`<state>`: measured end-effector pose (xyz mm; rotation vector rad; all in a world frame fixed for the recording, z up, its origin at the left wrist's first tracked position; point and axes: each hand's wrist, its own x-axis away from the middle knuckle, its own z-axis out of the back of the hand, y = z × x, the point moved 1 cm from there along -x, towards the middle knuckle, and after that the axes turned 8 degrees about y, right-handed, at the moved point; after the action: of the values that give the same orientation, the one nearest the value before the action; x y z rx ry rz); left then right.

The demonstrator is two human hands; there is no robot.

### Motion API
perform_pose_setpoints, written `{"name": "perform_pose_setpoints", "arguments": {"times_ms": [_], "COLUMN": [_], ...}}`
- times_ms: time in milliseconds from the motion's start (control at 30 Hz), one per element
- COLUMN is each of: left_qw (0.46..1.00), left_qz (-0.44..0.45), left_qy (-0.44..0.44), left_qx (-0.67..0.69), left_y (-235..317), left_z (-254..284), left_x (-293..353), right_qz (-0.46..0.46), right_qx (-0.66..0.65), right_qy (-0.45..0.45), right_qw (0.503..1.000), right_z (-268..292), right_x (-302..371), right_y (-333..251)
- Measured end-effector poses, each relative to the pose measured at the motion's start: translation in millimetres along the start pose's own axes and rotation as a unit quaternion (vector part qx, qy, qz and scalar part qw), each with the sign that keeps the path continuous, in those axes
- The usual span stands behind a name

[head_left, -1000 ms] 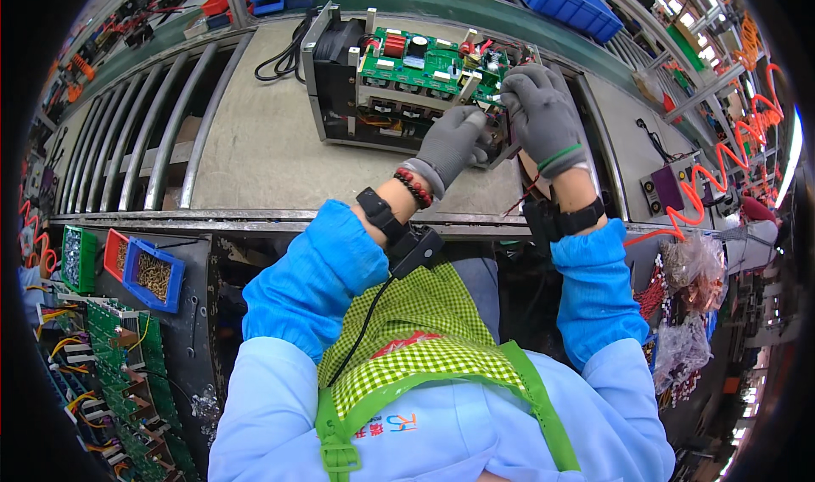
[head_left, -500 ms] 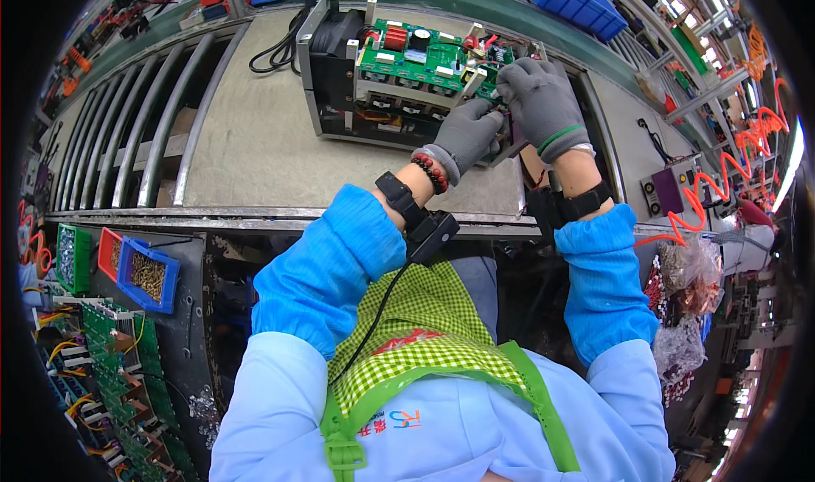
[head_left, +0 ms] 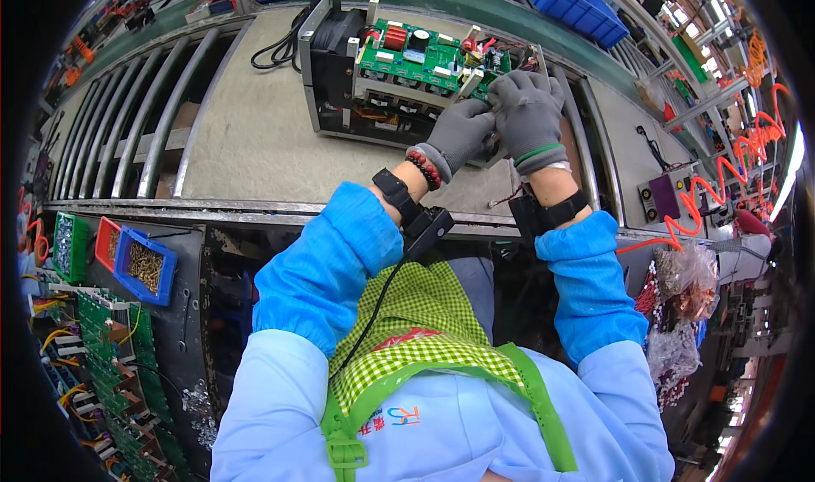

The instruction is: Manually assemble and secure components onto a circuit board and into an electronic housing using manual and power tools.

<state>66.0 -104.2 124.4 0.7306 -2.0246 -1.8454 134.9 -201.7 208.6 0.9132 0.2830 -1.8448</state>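
Circuit board just beyond hands.

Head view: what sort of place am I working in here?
Most likely an electronics assembly line. An open metal chassis with a green circuit board lies on the workbench, parts bins sit at the left, and both gloved hands work at it.

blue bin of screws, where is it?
Head view, lower left: the blue bin sits below the bench edge, right of the red bin, above the stacked green boards.
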Motion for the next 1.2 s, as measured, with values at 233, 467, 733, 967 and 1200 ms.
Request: {"name": "perform_pose_setpoints", "arguments": {"times_ms": [233,467,733,967,1200], "left_qw": [0.995,0.958,0.953,0.839,0.821], "left_qz": [0.057,0.089,-0.19,-0.362,-0.266], "left_qy": [-0.053,-0.206,-0.102,-0.116,-0.078], "left_qx": [0.064,-0.18,-0.214,-0.389,-0.498], "left_y": [11.9,16.6,23.9,-26.5,-83.2], "left_z": [22.7,28.0,38.4,17.2,11.6], "left_x": [36.4,95.5,101.8,44.5,17.6], "right_qz": [-0.022,-0.105,-0.326,-0.021,0.058], "right_qx": [0.045,-0.325,-0.408,-0.217,-0.092], "right_qy": [0.031,-0.255,-0.183,0.096,0.021], "right_qw": [0.998,0.904,0.833,0.971,0.994], "right_z": [39.2,63.7,68.0,63.9,18.5], "right_x": [60.5,150.9,121.7,40.7,9.9], "right_y": [-16.0,-45.1,94.2,40.7,11.5]}}
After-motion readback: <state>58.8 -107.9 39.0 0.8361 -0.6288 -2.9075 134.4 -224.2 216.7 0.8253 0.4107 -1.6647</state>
